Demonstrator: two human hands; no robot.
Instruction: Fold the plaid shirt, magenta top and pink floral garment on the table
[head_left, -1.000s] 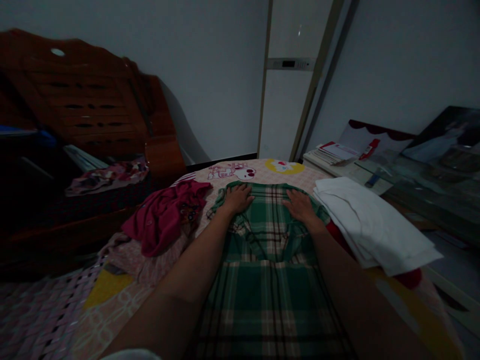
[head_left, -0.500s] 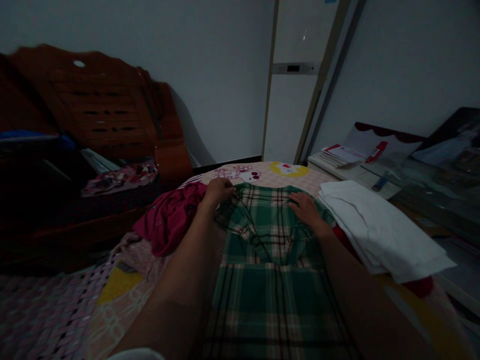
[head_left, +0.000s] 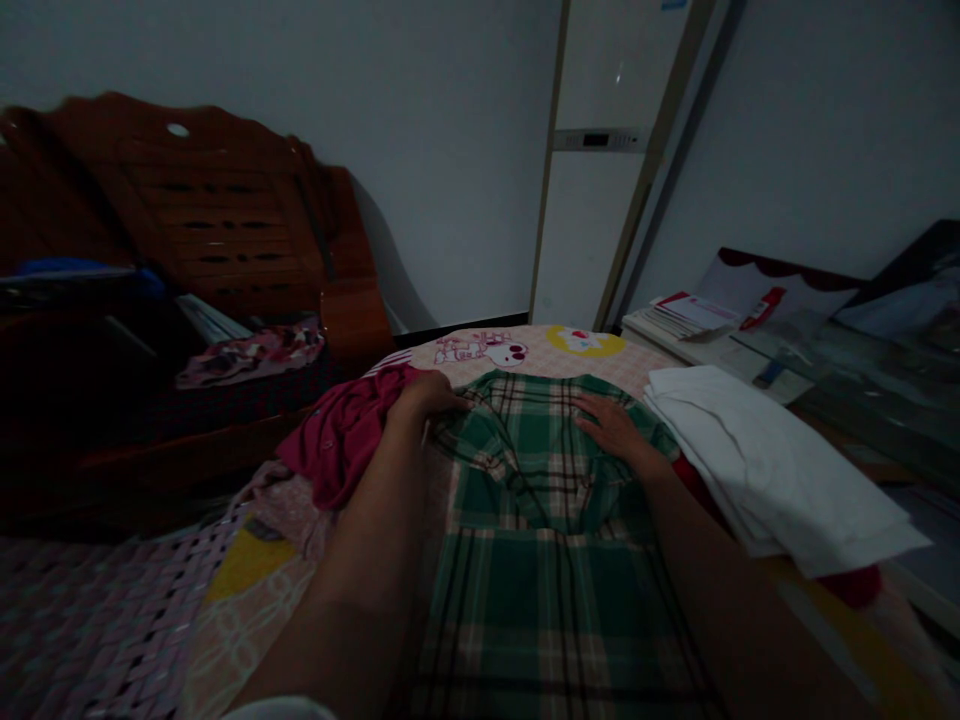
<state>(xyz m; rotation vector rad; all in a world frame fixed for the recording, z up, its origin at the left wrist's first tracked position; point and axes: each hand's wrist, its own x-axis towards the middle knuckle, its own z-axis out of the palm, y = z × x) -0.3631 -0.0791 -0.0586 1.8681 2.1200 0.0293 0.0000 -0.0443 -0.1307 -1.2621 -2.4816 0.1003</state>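
The room is dim, with a pale wall [head_left: 450, 170] at the back, a brown wooden seat [head_left: 225, 220] at the upper left of the frame, and a tall white box with a small dark screen [head_left: 585, 240] standing at the top, right of the middle. A pink cover with cartoon pictures [head_left: 244, 640] is spread under the clothes. The green checked shirt [head_left: 540, 570] lies on it, from the middle of the frame down to the bottom edge. The left hand [head_left: 426, 395] is at the shirt's upper left corner, with its fingertips touching the edge there; the fingers are bent, but I cannot tell if they are pinching the cloth. The right hand [head_left: 611, 425] is on the upper right part of the shirt, palm down, with its fingers spread out wide. So the top of the shirt is between the two hands, and the rest of it runs down between the arms. A dark pink piece of clothing [head_left: 349, 435] is bunched up just beside the left hand. Folded white cloth [head_left: 772, 465] lies at the right of the frame, near the right arm.
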